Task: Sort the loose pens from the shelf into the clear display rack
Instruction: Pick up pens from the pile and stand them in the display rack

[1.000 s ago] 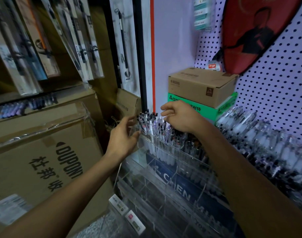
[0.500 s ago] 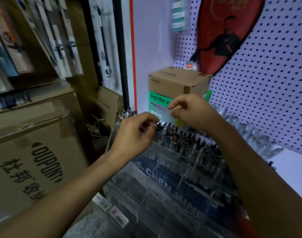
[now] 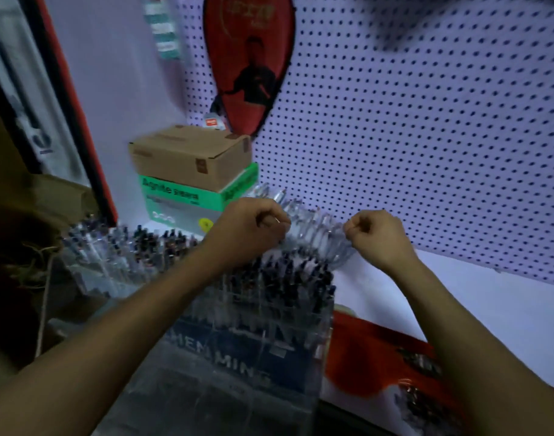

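My left hand (image 3: 253,225) and right hand (image 3: 376,236) both curled, pinching ends of loose pens (image 3: 313,229) row on shelf (image 3: 458,297), just behind clear display rack (image 3: 269,313). Frame blurred.

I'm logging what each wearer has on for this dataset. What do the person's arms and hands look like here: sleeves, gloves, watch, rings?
Both forearms are bare up to the frame edge, no sleeves showing. The left hand and right hand wear no gloves; no watch, bracelet or ring is visible in the dim, blurred picture.
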Motion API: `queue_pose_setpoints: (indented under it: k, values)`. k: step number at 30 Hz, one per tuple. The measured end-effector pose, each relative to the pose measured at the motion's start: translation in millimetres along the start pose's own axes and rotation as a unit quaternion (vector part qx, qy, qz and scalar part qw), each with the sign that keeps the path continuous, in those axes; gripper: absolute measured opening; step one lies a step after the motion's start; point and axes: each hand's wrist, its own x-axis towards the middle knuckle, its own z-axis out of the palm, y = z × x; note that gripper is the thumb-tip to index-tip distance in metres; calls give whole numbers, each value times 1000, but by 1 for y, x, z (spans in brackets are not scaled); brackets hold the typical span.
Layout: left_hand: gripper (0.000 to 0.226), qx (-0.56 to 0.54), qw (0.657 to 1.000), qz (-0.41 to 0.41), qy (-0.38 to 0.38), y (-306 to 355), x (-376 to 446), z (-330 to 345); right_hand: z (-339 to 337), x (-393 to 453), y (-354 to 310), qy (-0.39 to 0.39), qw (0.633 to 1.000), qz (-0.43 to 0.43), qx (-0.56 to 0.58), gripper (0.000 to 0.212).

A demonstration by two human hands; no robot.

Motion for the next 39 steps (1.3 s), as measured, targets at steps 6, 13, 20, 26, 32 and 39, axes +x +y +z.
queue_pose_setpoints:
  k: [6, 13, 20, 26, 32, 39]
  values:
    - [11, 43, 989, -41, -137, 7, 63, 57, 5, 5, 56, -20, 999, 47, -8, 20]
    - [12, 197, 927, -66, -312, 21, 123, 113, 16, 14, 84, -166, 977, -15, -136, 49]
    - [16, 262, 910, -54, -316, 12, 143, 165, 14, 21, 101, -128, 978, -5, -166, 24]
    - [26, 311, 896, -51, -314, 7, 141, 195, 7, 22, 122, -79, 981, 64, -166, 25]
    - [32, 283, 905, -77, -309, 12, 129, 203, 5, 26, 129, -46, 983, 135, -118, 20]
    - [36, 57, 971, -155, -172, 29, 137, 166, 9, 27, 112, -63, 980, 172, -83, 43]
